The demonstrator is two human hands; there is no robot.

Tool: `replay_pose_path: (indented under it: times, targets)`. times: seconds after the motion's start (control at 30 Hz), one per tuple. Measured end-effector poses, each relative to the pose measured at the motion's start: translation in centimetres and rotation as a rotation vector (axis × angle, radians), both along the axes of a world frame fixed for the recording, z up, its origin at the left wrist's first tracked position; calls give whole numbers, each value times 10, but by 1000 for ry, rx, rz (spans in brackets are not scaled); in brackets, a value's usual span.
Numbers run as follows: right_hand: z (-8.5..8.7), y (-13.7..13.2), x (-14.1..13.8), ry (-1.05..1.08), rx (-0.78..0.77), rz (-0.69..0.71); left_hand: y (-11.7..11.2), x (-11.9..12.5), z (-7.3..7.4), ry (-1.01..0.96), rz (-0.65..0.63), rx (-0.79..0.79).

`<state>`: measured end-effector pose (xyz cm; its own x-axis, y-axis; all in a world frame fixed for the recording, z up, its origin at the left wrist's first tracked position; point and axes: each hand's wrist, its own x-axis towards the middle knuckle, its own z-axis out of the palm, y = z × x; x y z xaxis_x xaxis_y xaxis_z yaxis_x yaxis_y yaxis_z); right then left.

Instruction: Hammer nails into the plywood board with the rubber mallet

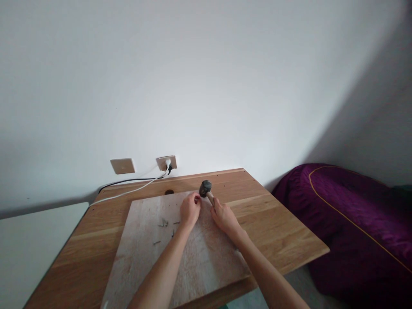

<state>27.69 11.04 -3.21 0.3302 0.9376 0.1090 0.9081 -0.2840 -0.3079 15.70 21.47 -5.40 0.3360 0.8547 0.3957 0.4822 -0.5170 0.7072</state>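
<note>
A pale wooden board (144,262) lies on a brown wooden table (280,231). My right hand (223,216) is closed round the wooden handle of a small hammer (206,189), whose dark head hangs just above the board's far edge. My left hand (190,209) is pinched shut right beside the hammer head, fingertips together on something too small to make out. Several small nails (165,223) lie loose on the board just left of my left hand.
A white wall rises behind the table, with a blank plate (122,165) and a socket (166,162); a white cable (128,192) and a black one run along the table's back edge. A purple cushion (347,214) lies at the right. A white surface (28,244) sits at the left.
</note>
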Motion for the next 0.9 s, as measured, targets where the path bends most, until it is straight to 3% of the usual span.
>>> replay_pose_path:
  times: [0.57, 0.73, 0.9]
  targets:
    - [-11, 6, 4, -40, 17, 12, 0, -2, 1, -34, -4, -47]
    - [-15, 8, 7, -34, 45, 46, 5, 1, -7, -12, 76, 52]
    - [-14, 7, 7, -8, 64, 61, 5, 1, -5, 20, 79, 54]
